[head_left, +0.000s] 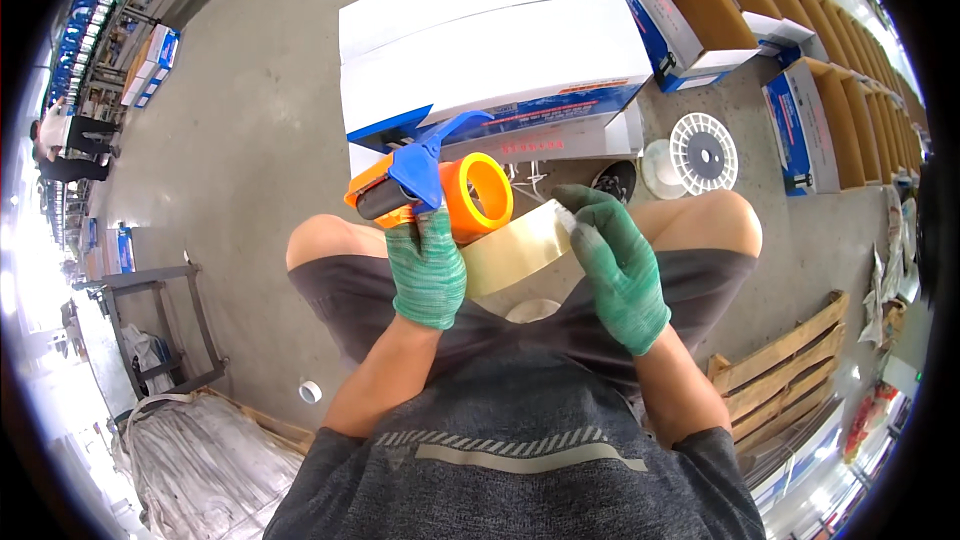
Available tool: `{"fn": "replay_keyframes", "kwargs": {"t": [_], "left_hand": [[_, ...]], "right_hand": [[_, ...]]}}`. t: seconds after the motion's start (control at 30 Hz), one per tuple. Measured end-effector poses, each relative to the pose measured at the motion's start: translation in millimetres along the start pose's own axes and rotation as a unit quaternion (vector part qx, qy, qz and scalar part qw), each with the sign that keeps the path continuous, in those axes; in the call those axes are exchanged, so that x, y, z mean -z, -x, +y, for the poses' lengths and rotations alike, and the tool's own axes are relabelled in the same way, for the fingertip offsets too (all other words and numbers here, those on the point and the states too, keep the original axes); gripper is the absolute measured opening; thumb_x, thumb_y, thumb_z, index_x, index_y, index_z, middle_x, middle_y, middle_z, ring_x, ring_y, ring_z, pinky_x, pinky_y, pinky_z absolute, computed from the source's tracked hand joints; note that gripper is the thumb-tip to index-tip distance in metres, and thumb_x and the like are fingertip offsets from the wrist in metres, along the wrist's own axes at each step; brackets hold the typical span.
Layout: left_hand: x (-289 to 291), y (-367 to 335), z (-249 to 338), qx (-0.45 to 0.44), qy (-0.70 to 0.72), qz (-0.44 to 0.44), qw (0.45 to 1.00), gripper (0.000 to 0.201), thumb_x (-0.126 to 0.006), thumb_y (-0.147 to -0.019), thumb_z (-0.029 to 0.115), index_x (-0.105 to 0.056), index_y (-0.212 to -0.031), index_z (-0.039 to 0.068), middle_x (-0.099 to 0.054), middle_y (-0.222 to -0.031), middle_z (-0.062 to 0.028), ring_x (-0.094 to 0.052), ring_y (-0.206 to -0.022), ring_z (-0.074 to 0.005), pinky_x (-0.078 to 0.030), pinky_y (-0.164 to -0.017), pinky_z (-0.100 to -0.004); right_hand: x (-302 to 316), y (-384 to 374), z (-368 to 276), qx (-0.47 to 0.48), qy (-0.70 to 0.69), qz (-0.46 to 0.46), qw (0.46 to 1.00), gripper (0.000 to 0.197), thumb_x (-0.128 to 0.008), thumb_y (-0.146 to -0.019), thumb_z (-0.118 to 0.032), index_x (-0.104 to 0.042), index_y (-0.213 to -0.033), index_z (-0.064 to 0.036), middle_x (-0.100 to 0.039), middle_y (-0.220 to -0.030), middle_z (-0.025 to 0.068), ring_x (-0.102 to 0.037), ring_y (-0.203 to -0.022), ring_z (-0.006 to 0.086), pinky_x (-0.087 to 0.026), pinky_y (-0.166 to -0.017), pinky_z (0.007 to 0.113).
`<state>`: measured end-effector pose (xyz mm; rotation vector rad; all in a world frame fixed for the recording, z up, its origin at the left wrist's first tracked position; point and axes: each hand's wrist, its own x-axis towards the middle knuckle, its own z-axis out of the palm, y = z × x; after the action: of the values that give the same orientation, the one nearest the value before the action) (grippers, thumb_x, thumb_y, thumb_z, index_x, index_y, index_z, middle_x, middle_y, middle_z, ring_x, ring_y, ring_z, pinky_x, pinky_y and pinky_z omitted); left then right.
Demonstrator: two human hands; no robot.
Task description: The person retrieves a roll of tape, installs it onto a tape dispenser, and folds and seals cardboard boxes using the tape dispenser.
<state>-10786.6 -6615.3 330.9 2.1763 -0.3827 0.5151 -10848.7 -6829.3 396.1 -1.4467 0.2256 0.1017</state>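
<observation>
In green knitted gloves, my two hands are raised above my lap. My left hand (425,275) is closed around the handle of an orange and blue tape dispenser (415,175), whose round orange hub (477,190) has no tape on it. Just under that hub is a wide roll of yellowish packing tape (515,248), spanning the gap between my hands. Its near left end touches my left glove; whether those fingers grip it too is hidden. My right hand (620,270) pinches the roll's right end, with a whitish tape end (567,220) at the fingertips.
A large closed white and blue carton (490,40) lies in front of my knees. To its right are a white plastic spool (703,154) and rows of open cartons (830,130). A wooden pallet (785,365) stands at right; a metal frame cart (165,325) is at left. Another person (75,140) is far left.
</observation>
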Motion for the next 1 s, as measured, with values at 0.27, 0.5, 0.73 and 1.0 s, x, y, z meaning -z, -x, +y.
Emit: {"fn": "replay_keyframes", "kwargs": {"t": [0.27, 0.5, 0.73, 1.0], "left_hand": [[3, -24, 38, 0.446, 0.577, -0.016, 0.684, 0.028, -0.057, -0.099, 0.024, -0.054, -0.123, 0.009, -0.063, -0.115, -0.0076, -0.064, -0.103, -0.0216, -0.055, -0.091, -0.0369], [25, -32, 26, 0.416, 0.499, -0.222, 0.727, 0.033, -0.056, -0.099, 0.017, -0.051, -0.129, 0.006, -0.061, -0.118, -0.0079, -0.062, -0.105, -0.0191, -0.054, -0.091, -0.0333], [17, -33, 42, 0.403, 0.594, -0.295, 0.631, 0.046, -0.052, -0.102, 0.029, -0.045, -0.138, 0.003, -0.060, -0.125, -0.0090, -0.061, -0.110, -0.0170, -0.052, -0.092, -0.0312], [-2, -29, 48, 0.411, 0.703, -0.311, 0.490, 0.061, -0.056, -0.097, 0.043, -0.043, -0.140, 0.003, -0.055, -0.135, -0.0131, -0.057, -0.120, -0.0213, -0.048, -0.102, -0.0380]], "right_hand": [[12, 1, 17, 0.137, 0.168, -0.064, 0.974, 0.068, -0.076, -0.074, 0.000, -0.046, -0.135, -0.0038, -0.051, -0.132, 0.0155, -0.054, -0.120, 0.0306, -0.043, -0.103, 0.037], [20, -12, -34, 0.189, 0.271, -0.153, 0.931, 0.062, -0.073, -0.074, 0.000, -0.054, -0.132, -0.0079, -0.057, -0.129, 0.0152, -0.058, -0.114, 0.0351, -0.049, -0.095, 0.040], [20, -39, -45, 0.261, 0.324, -0.197, 0.888, 0.055, -0.077, -0.074, -0.010, -0.061, -0.127, -0.0104, -0.057, -0.111, 0.0137, -0.056, -0.105, 0.0354, -0.050, -0.088, 0.041], [16, -34, -20, 0.322, 0.296, -0.072, 0.897, 0.063, -0.082, -0.066, -0.010, -0.060, -0.125, -0.0095, -0.049, -0.127, 0.0165, -0.053, -0.116, 0.0322, -0.046, -0.099, 0.039]]}}
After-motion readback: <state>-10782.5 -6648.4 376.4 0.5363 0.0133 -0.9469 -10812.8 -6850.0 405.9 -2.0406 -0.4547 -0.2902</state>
